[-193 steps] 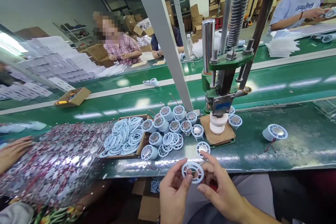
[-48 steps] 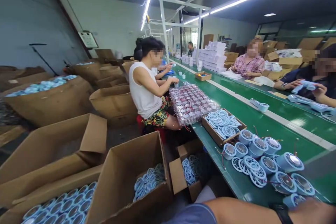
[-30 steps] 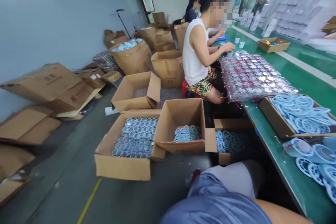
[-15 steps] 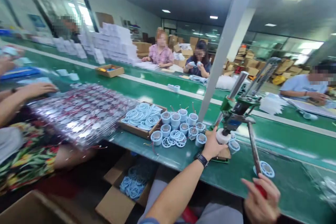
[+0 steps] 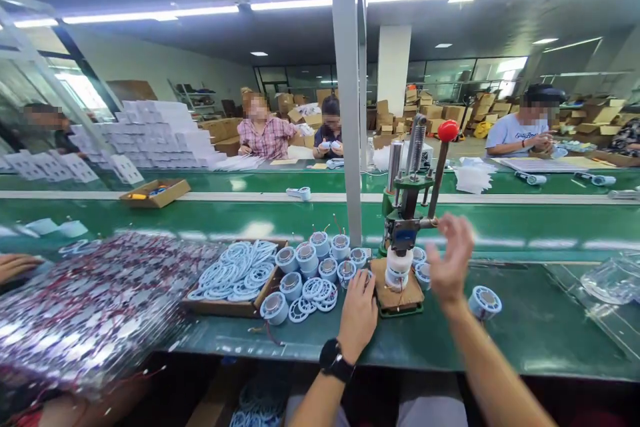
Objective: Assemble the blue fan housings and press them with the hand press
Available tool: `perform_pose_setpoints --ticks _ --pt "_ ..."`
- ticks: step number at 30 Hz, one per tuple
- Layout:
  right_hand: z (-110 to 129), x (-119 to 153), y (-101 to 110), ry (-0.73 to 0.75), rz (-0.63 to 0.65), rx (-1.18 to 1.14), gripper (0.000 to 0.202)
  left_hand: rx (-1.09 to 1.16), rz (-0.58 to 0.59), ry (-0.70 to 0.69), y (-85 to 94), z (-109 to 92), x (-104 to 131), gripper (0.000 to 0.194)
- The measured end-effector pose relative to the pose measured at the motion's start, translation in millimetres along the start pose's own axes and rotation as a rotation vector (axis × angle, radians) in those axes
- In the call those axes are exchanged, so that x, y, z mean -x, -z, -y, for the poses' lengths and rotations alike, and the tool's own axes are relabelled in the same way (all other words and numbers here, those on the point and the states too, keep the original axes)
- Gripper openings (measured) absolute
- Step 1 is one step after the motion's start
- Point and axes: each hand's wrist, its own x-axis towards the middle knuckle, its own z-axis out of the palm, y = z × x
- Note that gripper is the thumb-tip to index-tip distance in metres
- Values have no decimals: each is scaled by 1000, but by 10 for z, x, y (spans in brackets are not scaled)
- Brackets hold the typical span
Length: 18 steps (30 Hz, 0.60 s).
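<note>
By the fingertips of the left hand, a partly hidden light-blue unit is reached at the bench press; whether it is gripped cannot be told. The right hand is held up below the lever, fingers loosely curled around nothing; contact with the lever cannot be made out. Between both hands, a wired unit is seated on a brown pad under the white press head. For the pressing apparently in hand, it is best kept square and centred, its wires drawn clear, with left fingertips kept off the pad. The left fingers are crowded by clustered units and loose rings; farther left, a ring-filled carton is placed. More units are tucked by the right thumb, and a lone unit is left outside the right wrist. Beyond the left fingertips, the view is cut by a grey post.
</note>
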Motion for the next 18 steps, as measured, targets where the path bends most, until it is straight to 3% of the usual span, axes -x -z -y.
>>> perform_pose_setpoints --ticks 2,4,7,9,11,13,15,18 --pt "-90 517 -237 -94 6 19 70 -120 23 -3 59 88 152 55" --pt "-170 855 -444 -177 44 33 74 -287 44 2 91 131 308 61" --pt "-249 1029 -636 -302 49 42 68 -452 78 24 107 69 467 63" --pt "-262 1044 -657 -357 28 41 66 -462 70 47 108 -31 489 59" --pt "-258 1086 -570 -389 5 31 67 -433 37 38 147 -111 451 53" --pt "-284 1197 -370 -377 5 37 65 -411 -22 -3 296 -103 388 48" --pt "-383 1358 -94 -301 48 105 57 -459 -149 -33 602 24 341 41" --pt "-655 1554 322 -187 137 288 35 -602 -384 4 1258 362 362 31"
